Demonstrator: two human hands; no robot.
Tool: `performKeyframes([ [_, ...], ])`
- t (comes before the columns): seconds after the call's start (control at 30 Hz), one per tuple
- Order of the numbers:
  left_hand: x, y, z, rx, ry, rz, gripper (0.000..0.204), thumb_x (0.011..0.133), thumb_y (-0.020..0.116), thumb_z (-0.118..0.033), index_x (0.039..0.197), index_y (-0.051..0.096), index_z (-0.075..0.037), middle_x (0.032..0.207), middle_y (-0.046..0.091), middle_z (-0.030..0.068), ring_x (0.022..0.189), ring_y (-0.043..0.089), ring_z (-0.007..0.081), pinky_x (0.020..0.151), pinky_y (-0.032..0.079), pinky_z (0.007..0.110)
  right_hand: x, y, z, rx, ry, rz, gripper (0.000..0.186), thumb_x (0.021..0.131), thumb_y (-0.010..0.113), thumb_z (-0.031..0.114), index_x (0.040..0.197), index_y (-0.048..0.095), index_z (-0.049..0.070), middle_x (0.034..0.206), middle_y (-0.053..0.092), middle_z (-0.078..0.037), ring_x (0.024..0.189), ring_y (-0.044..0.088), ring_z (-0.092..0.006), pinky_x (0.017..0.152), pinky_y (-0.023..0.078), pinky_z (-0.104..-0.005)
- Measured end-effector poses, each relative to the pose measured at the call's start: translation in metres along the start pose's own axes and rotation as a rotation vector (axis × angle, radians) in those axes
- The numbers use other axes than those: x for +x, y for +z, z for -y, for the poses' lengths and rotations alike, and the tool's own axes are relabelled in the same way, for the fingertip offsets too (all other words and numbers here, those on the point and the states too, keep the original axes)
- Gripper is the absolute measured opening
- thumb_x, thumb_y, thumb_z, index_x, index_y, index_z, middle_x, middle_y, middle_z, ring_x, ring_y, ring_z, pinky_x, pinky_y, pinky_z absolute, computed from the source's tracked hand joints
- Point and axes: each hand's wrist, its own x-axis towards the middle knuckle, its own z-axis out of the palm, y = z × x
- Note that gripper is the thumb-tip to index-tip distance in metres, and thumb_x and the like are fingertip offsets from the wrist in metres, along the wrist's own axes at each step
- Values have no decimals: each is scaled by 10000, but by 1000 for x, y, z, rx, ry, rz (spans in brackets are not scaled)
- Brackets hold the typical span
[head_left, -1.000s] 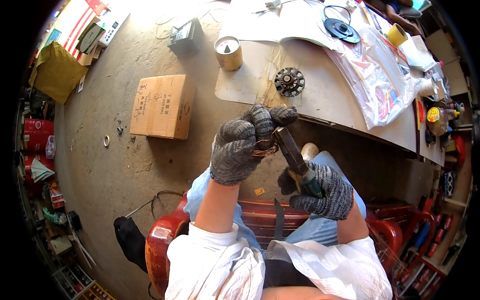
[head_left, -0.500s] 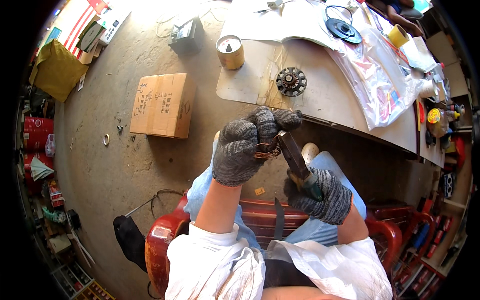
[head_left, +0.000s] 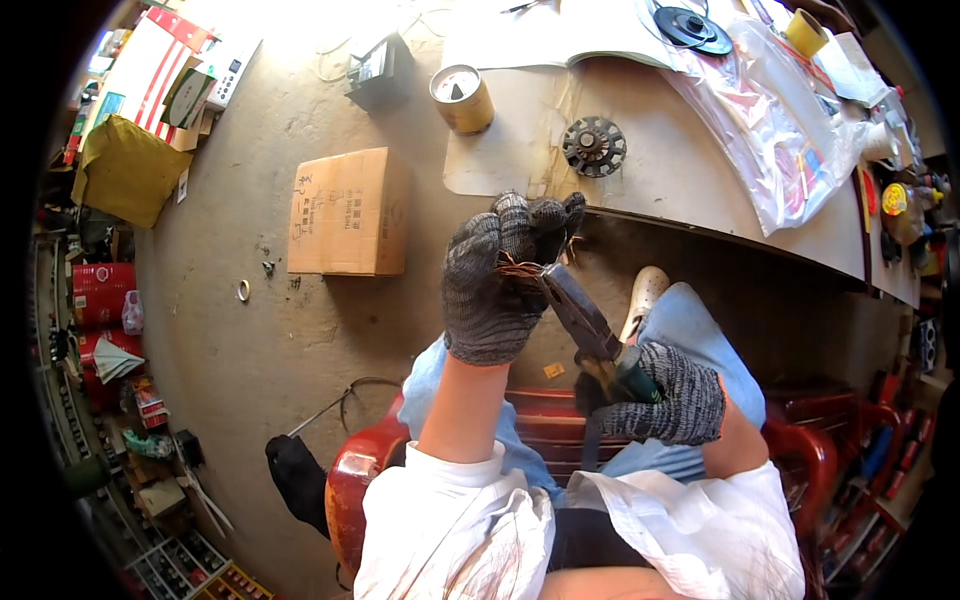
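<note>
My left hand (head_left: 490, 295), in a dark grey knitted glove, is curled around a bundle of thin copper wire (head_left: 518, 268), which shows between palm and fingers. Whether the wire is wound on some dark part inside the hand is hidden. My right hand (head_left: 668, 398), gloved alike, grips the green handles of a pair of pliers (head_left: 582, 314). The dark metal jaws point up and left, their tip against or right beside the wire. Both hands are held over my lap, just short of the table edge.
On the table (head_left: 690, 190) ahead lie a round slotted metal part (head_left: 594, 147), a yellowish can (head_left: 463, 103), an open book (head_left: 610, 40) and a plastic bag (head_left: 790, 170). A cardboard box (head_left: 345, 215) stands on the floor at left. A red chair (head_left: 365, 465) is under me.
My left hand has turned and its fingers have loosened, showing more wire. The plier tip has shifted to the wire's right end. The whole view has swung slightly.
</note>
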Motion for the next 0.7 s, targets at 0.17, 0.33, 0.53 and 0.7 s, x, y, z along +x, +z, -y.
performKeyframes([
  [0.17, 4, 6, 0, 651, 7, -179, 228, 764, 562, -223, 882, 574, -28, 1012, 588, 148, 1044, 534, 279, 1054, 256, 506, 6, -1, -10, 42, -73, -12, 483, 744, 718, 345, 1066, 534, 36, 890, 579, -97, 837, 577, -204, 750, 457, -321],
  [0.33, 0, 12, 0, 184, -4, -235, 225, 750, 567, -239, 829, 569, -29, 989, 577, 162, 1031, 524, 289, 1068, 241, 526, 9, 0, -10, 108, -74, 15, 522, 744, 720, 346, 1107, 511, 34, 969, 555, -98, 890, 548, -196, 809, 440, -311],
  [0.53, 3, 9, 0, 124, -17, -222, 225, 746, 565, -254, 806, 563, -37, 923, 554, 144, 969, 517, 273, 1061, 251, 520, 9, 1, -20, 88, -71, 5, 486, 735, 733, 323, 1072, 526, 42, 910, 560, -76, 827, 544, -184, 754, 446, -301],
  [0.7, 0, 7, -2, 65, -20, -232, 203, 740, 568, -258, 771, 563, -58, 868, 535, 113, 918, 519, 247, 1037, 288, 499, 11, 3, -35, 133, -135, -11, 446, 726, 741, 310, 1017, 530, 46, 833, 552, -62, 759, 540, -166, 692, 449, -293],
])
